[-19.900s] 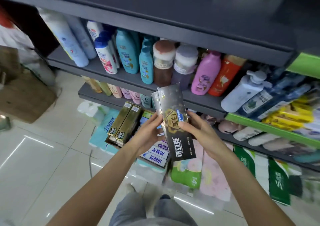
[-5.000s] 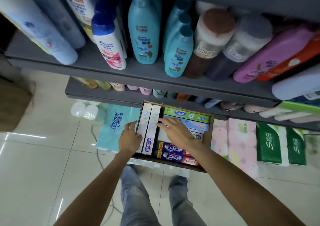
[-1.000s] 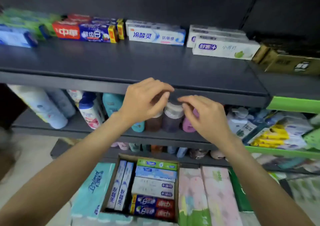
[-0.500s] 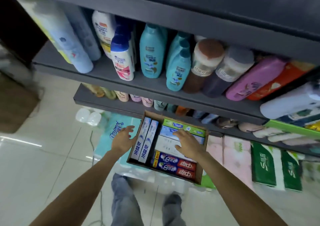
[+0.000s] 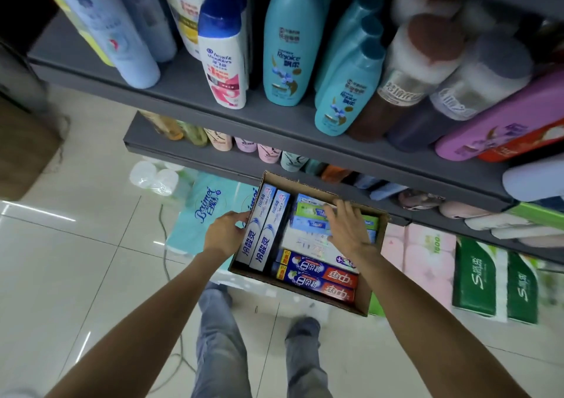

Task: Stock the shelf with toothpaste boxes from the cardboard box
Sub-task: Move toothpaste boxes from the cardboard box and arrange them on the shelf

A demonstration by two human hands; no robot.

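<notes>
An open cardboard box (image 5: 363, 298) sits low down on packs of tissue. Inside stand two white-and-blue toothpaste boxes (image 5: 264, 229) on edge at the left. Green and blue boxes (image 5: 308, 211) lie at the far side, a white box (image 5: 308, 243) in the middle, two red-and-blue boxes (image 5: 317, 278) nearest me. My left hand (image 5: 224, 233) rests against the box's left wall, fingers curled at its rim. My right hand (image 5: 346, 225) lies flat, fingers spread, on the green and blue boxes. Neither hand has lifted a box.
A grey shelf (image 5: 274, 123) of shampoo bottles (image 5: 283, 46) overhangs the box. A lower shelf (image 5: 244, 165) holds smaller bottles. Tissue packs (image 5: 207, 211) and green packs (image 5: 494, 278) flank the box. My legs (image 5: 219, 336) stand on the tiled floor.
A second ago both hands were up at the toothpaste shelf's front edge. They have dropped to the cardboard box, and my view has tilted down and closer to it.
</notes>
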